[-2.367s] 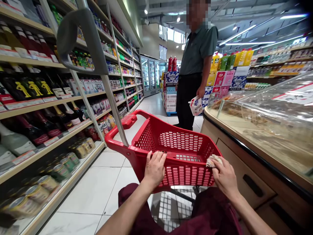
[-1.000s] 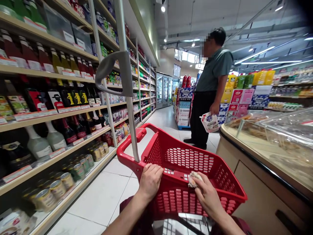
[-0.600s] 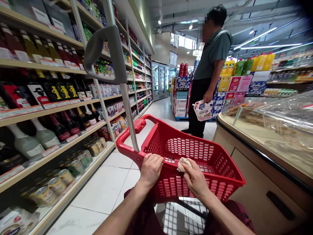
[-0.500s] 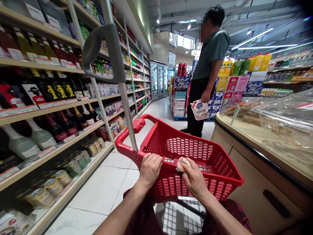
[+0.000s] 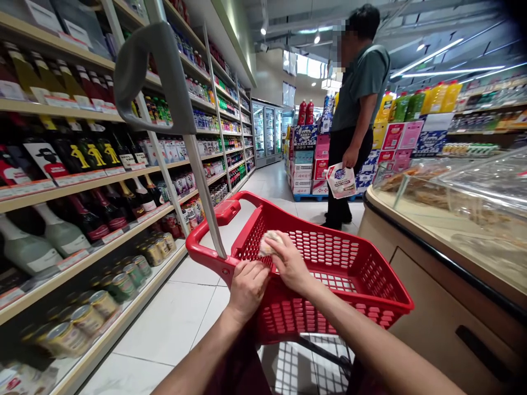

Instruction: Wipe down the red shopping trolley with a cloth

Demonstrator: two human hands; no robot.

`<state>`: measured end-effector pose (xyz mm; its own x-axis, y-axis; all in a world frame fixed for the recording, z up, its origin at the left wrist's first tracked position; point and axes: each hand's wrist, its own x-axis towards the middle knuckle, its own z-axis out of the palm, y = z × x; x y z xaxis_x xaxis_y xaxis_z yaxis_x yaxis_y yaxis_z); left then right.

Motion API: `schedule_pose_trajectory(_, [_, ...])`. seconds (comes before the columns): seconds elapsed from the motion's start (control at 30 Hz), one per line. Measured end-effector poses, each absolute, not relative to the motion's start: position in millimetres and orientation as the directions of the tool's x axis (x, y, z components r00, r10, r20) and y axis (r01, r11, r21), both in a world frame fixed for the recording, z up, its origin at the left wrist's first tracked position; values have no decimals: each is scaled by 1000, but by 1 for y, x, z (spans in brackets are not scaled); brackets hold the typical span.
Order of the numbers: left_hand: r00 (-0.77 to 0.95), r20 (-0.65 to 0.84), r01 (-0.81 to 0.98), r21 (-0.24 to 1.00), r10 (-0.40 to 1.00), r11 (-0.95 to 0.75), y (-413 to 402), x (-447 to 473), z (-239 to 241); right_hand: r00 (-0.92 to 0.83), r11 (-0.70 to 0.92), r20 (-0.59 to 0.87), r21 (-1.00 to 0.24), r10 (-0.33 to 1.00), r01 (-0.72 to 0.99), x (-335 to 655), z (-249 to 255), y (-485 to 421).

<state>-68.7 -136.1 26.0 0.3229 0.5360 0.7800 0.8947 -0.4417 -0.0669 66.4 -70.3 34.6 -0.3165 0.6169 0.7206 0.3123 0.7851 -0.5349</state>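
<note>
A red plastic shopping basket [image 5: 362, 285] on wheels stands in front of me, its grey pull handle [image 5: 160, 77] raised at the upper left. My left hand [image 5: 247, 288] is closed over the basket's near rim beside the handle's pole. My right hand [image 5: 290, 263] reaches inside the basket, fingers closed on a crumpled pale cloth [image 5: 268, 243] pressed against the left inner wall. The basket looks empty inside.
Shelves of wine bottles [image 5: 78, 159] and tins [image 5: 102, 285] line the left. A glass-topped food counter [image 5: 453, 219] runs along the right. A person in a green shirt [image 5: 358, 109] stands ahead holding a white packet [image 5: 341, 181]. White tiled aisle floor [image 5: 181, 318] runs ahead.
My right hand with the cloth has moved from the basket's near rim leftward and deeper inside, to the left inner wall. My left hand stays on the rim.
</note>
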Motion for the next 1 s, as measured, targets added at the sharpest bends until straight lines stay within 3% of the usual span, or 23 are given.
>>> schedule_pose_trajectory(0.1, [336,798,892,-98,500,-442,-133,-70,24,-510,869,711,-460,484,183,34,48,-50])
schedule_pose_trajectory(0.2, [359,802,881,-122,478,-457,-130,-72,23,-646,877,634,-466,425,120,31,52,-37])
schedule_pose_trajectory(0.4, [365,826,864,-129,429,-486,-116,-74,22,-344,749,665,-571,662,337,71,46,-63])
schedule_pose_trajectory(0.53, [365,806,872,-119,466,-475,-108,-75,26,-385,759,688,-386,615,524,112,2,-89])
schedule_pose_trajectory(0.63, [368,782,881,-120,503,-458,-103,-74,28,-285,676,751,-276,595,683,170,-35,-95])
schedule_pose_trajectory(0.8, [363,766,886,-107,531,-451,-100,-65,28,-96,492,781,-288,617,822,204,-50,-95])
schedule_pose_trajectory(1.0, [389,746,884,-136,540,-448,-99,-57,31,-172,602,807,-261,565,755,160,-36,-90])
